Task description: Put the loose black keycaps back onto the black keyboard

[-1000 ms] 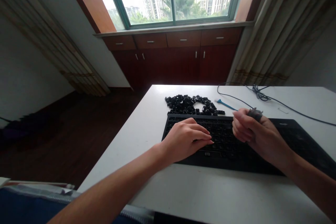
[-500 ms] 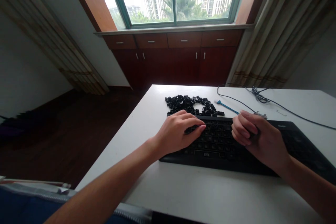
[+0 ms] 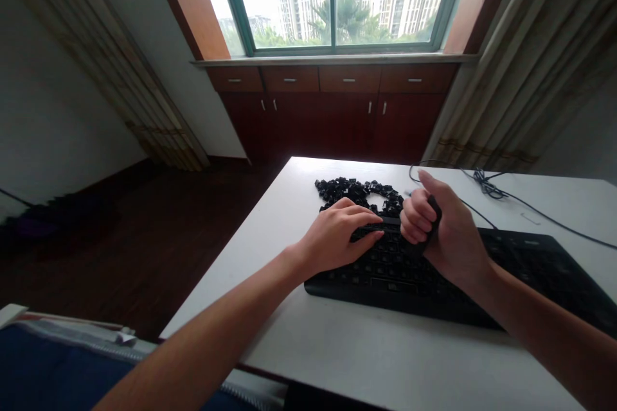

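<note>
A black keyboard [image 3: 385, 305] lies on the white table in front of me; much of its key area shows bare key sockets. My left hand [image 3: 340, 234] rests over its upper left part, thumb and forefinger apart, with nothing visible between them. Above the middle of the keyboard, my right hand [image 3: 446, 231] is closed in a fist, thumb up. A black object [image 3: 432, 221] shows between its curled fingers and palm; its kind is not clear. Just behind the keyboard lies a pile of loose black keycaps [image 3: 344, 188], partly hidden by my left hand.
The white table [image 3: 385, 359] carries a coiled black cable [image 3: 489, 187] at the back right. A small bent wire [image 3: 530, 218] lies near it. A blue chair or bag edge [image 3: 53, 366] is at lower left. Behind stand wooden cabinets [image 3: 294, 122] under a window.
My right hand has moved left and up, turning so the black object in it shows. My left thumb and forefinger have parted. The view has shifted slightly, and the blue stick is now mostly hidden.
</note>
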A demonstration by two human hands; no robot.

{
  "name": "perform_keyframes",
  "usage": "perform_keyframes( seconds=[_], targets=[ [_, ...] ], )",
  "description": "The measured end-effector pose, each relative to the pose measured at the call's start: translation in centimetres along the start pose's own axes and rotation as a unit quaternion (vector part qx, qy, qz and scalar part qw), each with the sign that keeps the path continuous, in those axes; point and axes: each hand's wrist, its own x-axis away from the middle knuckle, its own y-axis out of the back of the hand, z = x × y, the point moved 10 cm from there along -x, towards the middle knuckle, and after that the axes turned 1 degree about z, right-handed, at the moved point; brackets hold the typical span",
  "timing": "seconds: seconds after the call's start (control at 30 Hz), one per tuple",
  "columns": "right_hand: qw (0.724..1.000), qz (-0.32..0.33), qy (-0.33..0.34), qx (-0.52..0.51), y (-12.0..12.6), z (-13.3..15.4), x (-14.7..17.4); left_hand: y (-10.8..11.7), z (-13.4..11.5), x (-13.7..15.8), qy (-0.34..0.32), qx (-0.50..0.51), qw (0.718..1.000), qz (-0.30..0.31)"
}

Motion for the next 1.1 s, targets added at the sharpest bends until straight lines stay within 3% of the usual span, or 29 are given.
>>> perform_keyframes(
  seconds=[0.17,0.23,0.37,0.63,0.77,0.87,1.0,1.1],
  targets=[
    [0.993,-0.068,0.089,0.04,1.4,1.4,-0.4,-0.9,-0.5,-0.1,-0.026,0.024,0.999,0.035],
    [0.993,-0.076,0.093,0.02,2.1,1.6,-0.5,-1.1,-0.4,-0.2,-0.023,0.032,0.999,0.036],
    [0.997,-0.037,0.051,-0.032,1.9,1.2,-0.4,-1.3,-0.1,-0.3,-0.011,0.041,0.999,0.027],
    [0.997,0.039,0.069,-0.017,-1.7,0.8,0.6,-1.3,0.8,-0.3,0.041,0.054,0.998,0.004],
    [0.988,0.07,0.14,0.005,-3.0,3.3,1.6,-0.2,1.7,-0.2,0.093,0.08,0.992,-0.034],
    [0.98,0.084,0.178,0.035,-3.2,4.0,2.2,0.5,1.8,-0.2,0.098,0.083,0.99,-0.056],
    [0.987,0.081,0.111,0.078,-2.6,1.3,1.5,0.4,1.7,-0.1,0.092,0.074,0.992,-0.054],
    [0.987,0.08,0.131,0.041,-2.3,1.7,1.4,0.2,1.5,-0.1,0.08,0.072,0.993,-0.048]
  ],
)
